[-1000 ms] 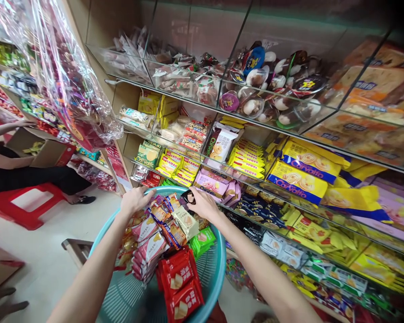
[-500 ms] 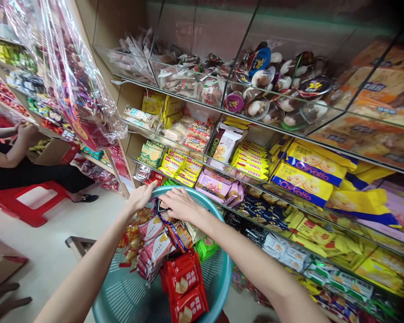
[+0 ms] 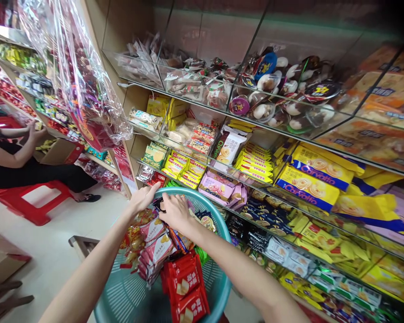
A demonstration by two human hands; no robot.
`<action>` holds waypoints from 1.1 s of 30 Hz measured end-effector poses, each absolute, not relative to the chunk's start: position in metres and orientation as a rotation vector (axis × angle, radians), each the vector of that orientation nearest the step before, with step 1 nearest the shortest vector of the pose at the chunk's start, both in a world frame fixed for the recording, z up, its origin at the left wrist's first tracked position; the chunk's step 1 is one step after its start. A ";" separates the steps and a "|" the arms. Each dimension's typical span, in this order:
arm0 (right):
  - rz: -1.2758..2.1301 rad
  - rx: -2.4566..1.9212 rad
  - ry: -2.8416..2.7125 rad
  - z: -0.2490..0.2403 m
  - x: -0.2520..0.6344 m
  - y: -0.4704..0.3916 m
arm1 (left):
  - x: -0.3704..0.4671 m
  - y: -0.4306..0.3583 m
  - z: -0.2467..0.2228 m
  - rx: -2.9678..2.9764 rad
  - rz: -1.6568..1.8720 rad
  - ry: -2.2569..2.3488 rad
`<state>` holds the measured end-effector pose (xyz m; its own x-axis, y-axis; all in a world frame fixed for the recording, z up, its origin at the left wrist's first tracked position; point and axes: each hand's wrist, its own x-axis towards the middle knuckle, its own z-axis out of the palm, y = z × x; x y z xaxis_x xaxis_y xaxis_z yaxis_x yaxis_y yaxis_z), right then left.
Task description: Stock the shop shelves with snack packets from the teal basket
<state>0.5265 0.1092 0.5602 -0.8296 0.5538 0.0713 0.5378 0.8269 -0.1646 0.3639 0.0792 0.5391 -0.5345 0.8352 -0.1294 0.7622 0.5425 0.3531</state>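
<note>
A teal plastic basket (image 3: 226,251) holds several wrapped snacks. My right hand (image 3: 177,210) reaches over its far side with fingers curled onto a small dark snack packet (image 3: 159,204). Just left of it, my left hand (image 3: 142,198) is at the basket's far-left rim, thumb stretched up; its other fingers are hidden. Below the hands lie pink-and-white packets (image 3: 158,246), amber-coloured wrapped pieces (image 3: 134,237) and large red packets (image 3: 186,287). A navy round-patterned packet (image 3: 206,220) shows beside my right hand, and a green packet (image 3: 202,255) partly under my forearm.
Shelves with clear fronts hold yellow Kaman packets (image 3: 177,165), purple Carvalfo packs (image 3: 218,185) and yellow-blue packs (image 3: 308,188). Clear plastic wrapping (image 3: 101,103) hangs at left. A person (image 3: 16,152) sits on a red stool (image 3: 37,213); a cardboard box (image 3: 6,260) stands lower left.
My right hand has shifted and turned slightly, its fingers more curled, and a navy packet now shows beside it. The view has moved slightly; the left hand stays at the rim.
</note>
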 end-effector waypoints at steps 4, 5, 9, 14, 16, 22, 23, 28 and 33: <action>0.168 -0.718 -2.935 0.557 0.525 0.107 | 0.364 0.080 0.541 1.310 0.400 2.444; 0.152 -0.660 -2.951 0.558 0.526 0.109 | 0.364 0.080 0.541 1.302 0.411 2.436; 0.084 -0.366 -3.033 0.564 0.526 0.116 | 0.364 0.081 0.543 1.284 0.457 2.410; 0.008 -0.132 -3.060 0.562 0.518 0.120 | 0.362 0.083 0.546 1.294 0.521 2.339; -0.011 -0.074 -3.053 0.556 0.514 0.121 | 0.361 0.083 0.548 1.313 0.553 2.289; -0.054 0.081 -2.999 0.541 0.505 0.120 | 0.359 0.084 0.550 1.339 0.625 2.188; -0.058 0.103 -2.989 0.541 0.504 0.119 | 0.359 0.084 0.550 1.339 0.634 2.182; -0.066 0.158 -3.006 0.542 0.506 0.114 | 0.361 0.085 0.554 1.327 0.661 2.185; 0.010 0.102 -2.969 0.546 0.515 0.123 | 0.363 0.086 0.557 1.325 0.647 2.183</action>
<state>0.5151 0.1234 0.5458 -0.9831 -0.0674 0.1702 -0.0685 0.9977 -0.0006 0.3633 0.0857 0.5570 -0.4003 0.9003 -0.1708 0.6616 0.4129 0.6259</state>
